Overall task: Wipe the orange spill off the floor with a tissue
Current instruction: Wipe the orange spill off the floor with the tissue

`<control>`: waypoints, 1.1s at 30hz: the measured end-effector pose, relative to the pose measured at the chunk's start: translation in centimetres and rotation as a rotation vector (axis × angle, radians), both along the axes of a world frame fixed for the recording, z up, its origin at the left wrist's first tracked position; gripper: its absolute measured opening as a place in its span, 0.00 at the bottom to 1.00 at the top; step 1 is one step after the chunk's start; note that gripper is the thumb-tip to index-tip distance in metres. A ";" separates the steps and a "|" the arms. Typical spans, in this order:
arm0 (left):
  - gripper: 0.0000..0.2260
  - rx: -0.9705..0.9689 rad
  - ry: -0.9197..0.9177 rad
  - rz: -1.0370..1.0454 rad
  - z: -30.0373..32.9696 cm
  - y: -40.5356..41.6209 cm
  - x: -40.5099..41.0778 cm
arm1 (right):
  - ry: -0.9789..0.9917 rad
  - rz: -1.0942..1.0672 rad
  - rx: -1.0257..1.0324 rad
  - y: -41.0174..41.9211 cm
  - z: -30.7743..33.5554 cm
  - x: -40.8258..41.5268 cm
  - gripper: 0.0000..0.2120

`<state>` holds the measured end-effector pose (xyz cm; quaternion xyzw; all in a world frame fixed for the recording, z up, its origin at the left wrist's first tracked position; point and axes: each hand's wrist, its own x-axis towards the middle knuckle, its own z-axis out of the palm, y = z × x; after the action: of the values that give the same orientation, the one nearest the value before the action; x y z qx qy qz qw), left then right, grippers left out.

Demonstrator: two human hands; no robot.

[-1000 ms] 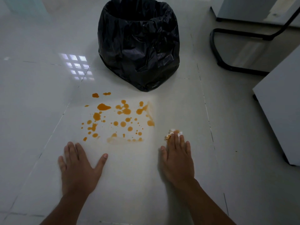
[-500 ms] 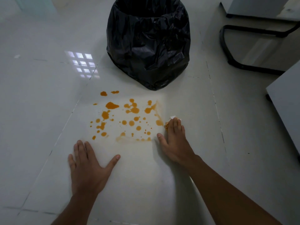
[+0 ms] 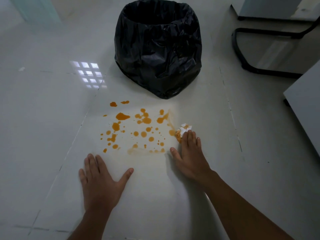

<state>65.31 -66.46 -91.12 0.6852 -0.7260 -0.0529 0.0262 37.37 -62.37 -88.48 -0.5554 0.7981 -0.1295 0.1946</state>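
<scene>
The orange spill lies as several drops and smears on the white tiled floor, in front of me. My right hand presses a crumpled white tissue, stained orange, flat against the floor at the spill's right edge; only the tissue's far end shows past my fingertips. My left hand rests flat on the floor with fingers spread, just below the spill's lower left, holding nothing.
A bin lined with a black bag stands just beyond the spill. A black chair base and grey cabinets stand at the right. A faint orange smear marks the spill's near edge.
My right hand has pushed the tissue forward along the spill's right edge, from below its lower right corner up to the drop at the right side. My left hand has stayed planted.
</scene>
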 end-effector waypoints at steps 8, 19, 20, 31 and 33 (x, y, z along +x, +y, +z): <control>0.55 0.022 -0.014 -0.007 -0.2 -0.2 -0.1 | -0.034 0.034 0.106 -2.1 0.4 0.1 0.42; 0.44 -0.070 0.149 0.001 1.7 -1.7 2.1 | -0.003 0.009 0.140 -6.3 0.3 0.5 0.39; 0.42 -0.101 0.172 -0.030 1.9 -2.5 3.1 | 0.002 0.015 0.149 -6.6 0.4 0.4 0.39; 0.55 0.015 0.055 -0.136 1.0 -7.1 4.4 | 0.022 -0.063 0.043 -3.6 0.2 2.7 0.39; 0.54 -0.017 0.039 -0.145 0.3 -6.9 4.5 | 0.058 -0.060 0.054 -4.0 -0.1 3.6 0.40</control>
<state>69.82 -73.38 -90.86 0.6295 -0.7734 -0.0618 0.0421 40.95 -66.38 -88.60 -0.5293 0.8228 -0.0975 0.1825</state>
